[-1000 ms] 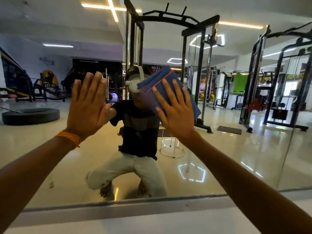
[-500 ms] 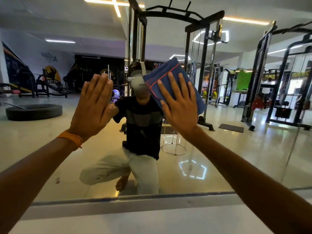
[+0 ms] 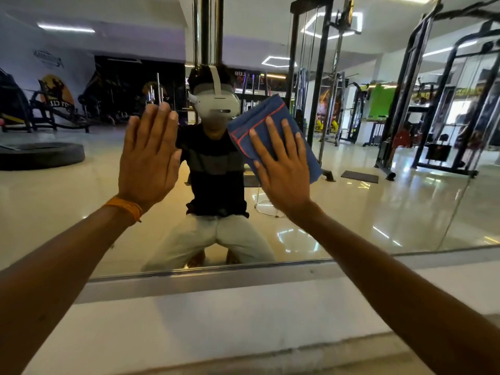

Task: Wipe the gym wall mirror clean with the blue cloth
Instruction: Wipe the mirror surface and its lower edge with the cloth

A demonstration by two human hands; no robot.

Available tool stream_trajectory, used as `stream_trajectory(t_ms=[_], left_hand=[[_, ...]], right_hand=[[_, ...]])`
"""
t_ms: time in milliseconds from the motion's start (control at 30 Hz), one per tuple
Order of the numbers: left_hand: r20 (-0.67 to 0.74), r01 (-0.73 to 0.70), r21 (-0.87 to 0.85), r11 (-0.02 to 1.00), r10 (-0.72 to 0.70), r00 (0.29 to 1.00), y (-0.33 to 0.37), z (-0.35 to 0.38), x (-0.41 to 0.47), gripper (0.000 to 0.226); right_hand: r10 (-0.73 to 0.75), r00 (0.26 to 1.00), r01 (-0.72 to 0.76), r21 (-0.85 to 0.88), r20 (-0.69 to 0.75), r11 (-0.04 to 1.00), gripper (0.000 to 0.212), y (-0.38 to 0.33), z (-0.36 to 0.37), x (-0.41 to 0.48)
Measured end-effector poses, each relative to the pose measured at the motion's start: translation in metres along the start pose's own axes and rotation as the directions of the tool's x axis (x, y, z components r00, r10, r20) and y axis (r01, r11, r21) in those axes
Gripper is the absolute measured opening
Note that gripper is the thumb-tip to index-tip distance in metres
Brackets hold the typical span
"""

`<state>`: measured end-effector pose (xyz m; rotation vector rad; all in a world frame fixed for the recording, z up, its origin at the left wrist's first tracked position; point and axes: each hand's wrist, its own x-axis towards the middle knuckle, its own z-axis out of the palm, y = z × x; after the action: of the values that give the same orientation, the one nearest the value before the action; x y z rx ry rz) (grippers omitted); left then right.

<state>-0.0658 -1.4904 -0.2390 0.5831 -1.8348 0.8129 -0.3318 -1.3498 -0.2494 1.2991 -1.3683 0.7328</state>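
My right hand [image 3: 284,174], fingers spread flat, has slid the blue cloth [image 3: 259,115] lower toward the mirror's [image 3: 378,212] bottom edge. My left hand [image 3: 148,163] braces open-palmed. I judge wiping unfinished.

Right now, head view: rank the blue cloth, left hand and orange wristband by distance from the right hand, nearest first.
1. blue cloth: pressed to the mirror directly under the right hand, touching it.
2. left hand: open against the glass, off to the left.
3. orange wristband: on the left wrist, farther left and lower.
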Motion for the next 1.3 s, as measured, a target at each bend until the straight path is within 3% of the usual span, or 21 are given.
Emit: stream_trajectory(t_ms=[67,200,300,333,433,500,567,633,700,733,800,867,933,967,1000,1100,1167,1200,1233,1300], left_hand=[[-0.008,0.014,-0.011,1.0,-0.014,1.0,0.003,0.003,-0.007,0.064],[0.028,-0.034,-0.029,0.999,0.035,0.999,0.0,0.008,-0.03,0.065],[0.021,-0.046,-0.028,0.999,0.047,0.999,-0.003,0.01,-0.036,0.065],[0.02,-0.04,-0.028,0.999,0.041,0.999,-0.002,0.01,-0.036,0.065],[0.03,-0.025,-0.026,0.999,0.026,0.999,-0.001,0.01,-0.036,0.065],[0.034,-0.027,-0.025,0.999,0.028,0.999,-0.002,0.01,-0.037,0.066],[0.035,-0.03,-0.019,0.999,0.03,0.999,-0.002,0.011,-0.037,0.066],[0.042,-0.03,-0.03,0.999,0.031,0.999,-0.003,0.01,-0.037,0.066],[0.042,-0.029,-0.04,0.999,0.031,0.999,-0.002,0.01,-0.037,0.066],[0.041,-0.026,-0.04,0.999,0.028,0.999,-0.002,0.01,-0.037,0.066],[0.037,-0.023,-0.033,0.999,0.024,0.999,-0.002,0.011,-0.038,0.066],[0.032,-0.025,-0.021,0.999,0.026,0.999,-0.001,0.011,-0.038,0.065],[0.028,-0.023,-0.017,1.0,0.024,0.999,-0.002,0.011,-0.038,0.065],[0.026,-0.025,-0.018,1.0,0.026,0.999,-0.001,0.011,-0.037,0.065],[0.025,-0.027,-0.014,1.0,0.028,0.999,-0.001,0.011,-0.037,0.065],[0.035,-0.035,0.0,0.999,0.035,0.999,-0.002,0.009,-0.037,0.064],[0.031,-0.035,0.001,0.999,0.035,0.999,-0.002,0.008,-0.037,0.064],[0.028,-0.038,0.001,0.999,0.038,0.999,-0.002,0.007,-0.035,0.064],[0.03,-0.047,-0.006,0.999,0.047,0.998,-0.002,0.007,-0.034,0.063],[0.021,-0.063,-0.026,0.998,0.063,0.998,-0.005,0.005,-0.035,0.063]], right_hand=[[0.009,1.0,-0.01,0.016,0.02,1.0,0.054,-0.03,0.011,-0.029],[-0.327,0.93,0.327,0.025,0.168,0.945,0.053,-0.048,0.02,-0.089],[-0.429,0.885,0.434,0.013,0.18,0.901,0.058,-0.024,0.013,-0.061],[-0.38,0.915,0.384,-0.003,0.139,0.923,0.058,-0.017,0.011,-0.043],[-0.005,1.0,0.005,-0.023,-0.025,1.0,0.056,-0.016,0.01,-0.005],[0.054,0.998,-0.054,0.001,-0.029,0.999,0.055,-0.036,0.019,-0.026],[-0.177,0.98,0.176,0.017,0.086,0.984,0.052,-0.054,0.03,-0.078],[-0.445,0.864,0.454,0.018,0.236,0.891,0.049,-0.051,0.032,-0.122],[-0.595,0.746,0.624,0.0,0.299,0.781,0.05,-0.028,0.026,-0.117],[-0.615,0.736,0.643,-0.007,0.284,0.766,0.052,-0.018,0.022,-0.103],[-0.48,0.857,0.494,-0.031,0.188,0.869,0.056,-0.004,0.012,-0.066],[-0.158,0.986,0.161,-0.048,0.058,0.986,0.055,-0.006,0.008,-0.04],[0.017,1.0,-0.017,-0.004,0.014,1.0,0.057,-0.03,0.016,-0.049],[-0.022,0.998,0.022,0.008,0.052,1.0,0.06,-0.044,0.022,-0.069],[-0.151,0.983,0.15,0.019,0.107,0.988,0.064,-0.055,0.028,-0.094],[-0.564,0.776,0.585,0.014,0.284,0.811,0.073,-0.046,0.032,-0.153],[-0.672,0.666,0.711,-0.001,0.323,0.703,0.083,-0.022,0.025,-0.134],[-0.67,0.682,0.703,-0.01,0.293,0.711,0.085,-0.014,0.021,-0.112],[-0.62,0.747,0.641,-0.016,0.24,0.767,0.08,-0.008,0.016,-0.085],[-0.366,0.927,0.37,-0.041,0.086,0.928,0.063,-0.005,0.009,-0.03]])
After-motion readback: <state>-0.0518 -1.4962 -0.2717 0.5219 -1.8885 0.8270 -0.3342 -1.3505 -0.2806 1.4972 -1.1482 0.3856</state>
